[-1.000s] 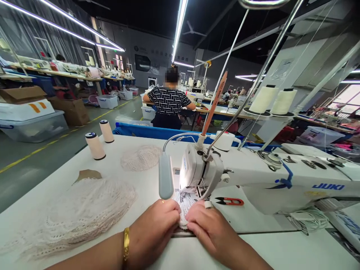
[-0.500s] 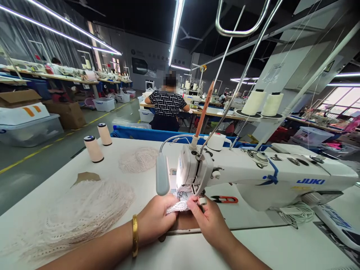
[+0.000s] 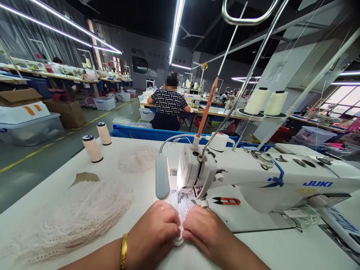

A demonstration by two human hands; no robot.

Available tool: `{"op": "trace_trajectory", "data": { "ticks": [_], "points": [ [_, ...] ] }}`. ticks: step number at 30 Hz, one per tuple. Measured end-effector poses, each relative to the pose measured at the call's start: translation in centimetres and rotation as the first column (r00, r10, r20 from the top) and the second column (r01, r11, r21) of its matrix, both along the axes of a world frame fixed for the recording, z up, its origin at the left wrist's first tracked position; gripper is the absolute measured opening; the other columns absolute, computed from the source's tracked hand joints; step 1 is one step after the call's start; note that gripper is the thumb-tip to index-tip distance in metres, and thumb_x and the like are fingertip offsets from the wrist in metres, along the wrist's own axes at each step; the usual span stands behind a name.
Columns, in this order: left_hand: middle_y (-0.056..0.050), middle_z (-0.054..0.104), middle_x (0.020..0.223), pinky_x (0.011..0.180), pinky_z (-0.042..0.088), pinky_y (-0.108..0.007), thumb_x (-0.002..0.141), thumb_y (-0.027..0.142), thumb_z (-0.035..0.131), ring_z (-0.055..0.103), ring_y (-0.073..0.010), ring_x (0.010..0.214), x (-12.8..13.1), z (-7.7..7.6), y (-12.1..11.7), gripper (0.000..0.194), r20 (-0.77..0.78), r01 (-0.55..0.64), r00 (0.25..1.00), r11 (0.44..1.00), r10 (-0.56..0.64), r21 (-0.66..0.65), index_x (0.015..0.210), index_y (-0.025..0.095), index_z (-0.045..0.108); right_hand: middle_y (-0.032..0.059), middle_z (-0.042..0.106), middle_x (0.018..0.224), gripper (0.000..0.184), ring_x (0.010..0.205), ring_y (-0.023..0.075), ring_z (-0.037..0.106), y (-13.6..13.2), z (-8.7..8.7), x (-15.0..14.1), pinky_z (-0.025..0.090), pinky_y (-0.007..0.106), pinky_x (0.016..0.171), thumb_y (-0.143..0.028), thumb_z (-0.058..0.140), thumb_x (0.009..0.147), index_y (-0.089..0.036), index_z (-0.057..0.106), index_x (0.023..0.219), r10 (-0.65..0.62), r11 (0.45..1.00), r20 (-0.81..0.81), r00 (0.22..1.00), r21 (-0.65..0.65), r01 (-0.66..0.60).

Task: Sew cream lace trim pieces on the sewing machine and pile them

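White lace trim lies fanned out beneath the head of a white sewing machine, its near end bunched between my hands. On its left side my left hand, with a gold bangle at the wrist, has its fingers closed on the lace. From the right, my right hand pinches the same piece, knuckles up. My hands almost meet and cover part of the trim. Just right of the needle area lie orange-handled thread snips. A grey lamp stands left of the machine head.
A large heap of pale lace covers the table's left side, with a smaller pile behind it. Two peach thread cones stand at the far left. A pencil sticks up from the machine. Ahead, another person sits facing away.
Both hands have come nearer to me and turned knuckles up. The lace, earlier a folded strip between my fingers, now spreads from the machine head to my hands.
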State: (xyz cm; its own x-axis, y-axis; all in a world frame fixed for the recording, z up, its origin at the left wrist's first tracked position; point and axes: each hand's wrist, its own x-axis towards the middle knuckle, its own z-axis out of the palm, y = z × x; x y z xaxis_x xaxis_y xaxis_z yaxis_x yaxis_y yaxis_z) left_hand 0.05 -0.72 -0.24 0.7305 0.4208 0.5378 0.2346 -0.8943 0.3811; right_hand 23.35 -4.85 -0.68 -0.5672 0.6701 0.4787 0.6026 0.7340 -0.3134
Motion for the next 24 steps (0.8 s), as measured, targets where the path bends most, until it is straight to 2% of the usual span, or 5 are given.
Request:
{"op": "trace_trajectory", "data": {
  "ticks": [4, 13, 21, 24],
  "points": [
    [0.0, 0.075, 0.096, 0.085, 0.045, -0.037, 0.1, 0.007, 0.054, 0.062, -0.0205, 0.088, -0.5, -0.3, -0.8, 0.02, -0.086, 0.033, 0.996, 0.999, -0.03, 0.036, 0.089, 0.021, 0.065, -0.0007, 0.066, 0.083, 0.035, 0.079, 0.0175, 0.058, -0.6, 0.3, 0.4, 0.038, 0.031, 0.073, -0.037, 0.036, 0.118, -0.022, 0.057, 0.094, 0.022, 1.0, 0.1, 0.995, 0.012, -0.023],
    [-0.001, 0.075, 0.095, 0.085, 0.045, -0.04, 0.103, 0.009, 0.049, 0.063, -0.0214, 0.084, -0.3, 0.1, -0.3, 0.024, -0.135, 0.004, 0.991, 0.998, 0.004, 0.06, 0.092, 0.022, 0.066, 0.0003, 0.068, 0.087, 0.023, 0.081, 0.0194, 0.061, -0.4, 0.4, 0.7, 0.042, 0.032, 0.075, -0.029, 0.044, 0.114, -0.024, 0.059, 0.098, -0.014, 0.998, 0.125, 0.992, -0.059, 0.022],
    [-0.002, 0.076, 0.093, 0.082, 0.046, -0.04, 0.103, 0.01, 0.048, 0.067, -0.021, 0.082, 0.1, -0.1, 0.7, 0.026, -0.075, -0.04, 0.996, 0.989, 0.051, 0.14, 0.089, 0.02, 0.067, 0.0018, 0.069, 0.087, 0.02, 0.082, 0.0217, 0.061, 0.3, -0.2, 0.5, 0.044, 0.032, 0.074, -0.024, 0.05, 0.11, -0.024, 0.056, 0.091, -0.082, 0.995, 0.102, 0.991, -0.044, 0.087],
    [-0.003, 0.077, 0.091, 0.083, 0.047, -0.04, 0.105, 0.011, 0.046, 0.068, -0.0205, 0.08, 0.1, -0.1, 1.2, 0.029, -0.058, -0.056, 0.996, 0.986, 0.065, 0.159, 0.087, 0.019, 0.067, 0.0038, 0.071, 0.094, 0.019, 0.087, 0.0232, 0.063, 0.4, 0.0, 0.4, 0.048, 0.034, 0.077, -0.022, 0.051, 0.109, -0.024, 0.059, 0.091, -0.102, 0.991, 0.114, 0.988, -0.074, 0.111]
  ]
}}
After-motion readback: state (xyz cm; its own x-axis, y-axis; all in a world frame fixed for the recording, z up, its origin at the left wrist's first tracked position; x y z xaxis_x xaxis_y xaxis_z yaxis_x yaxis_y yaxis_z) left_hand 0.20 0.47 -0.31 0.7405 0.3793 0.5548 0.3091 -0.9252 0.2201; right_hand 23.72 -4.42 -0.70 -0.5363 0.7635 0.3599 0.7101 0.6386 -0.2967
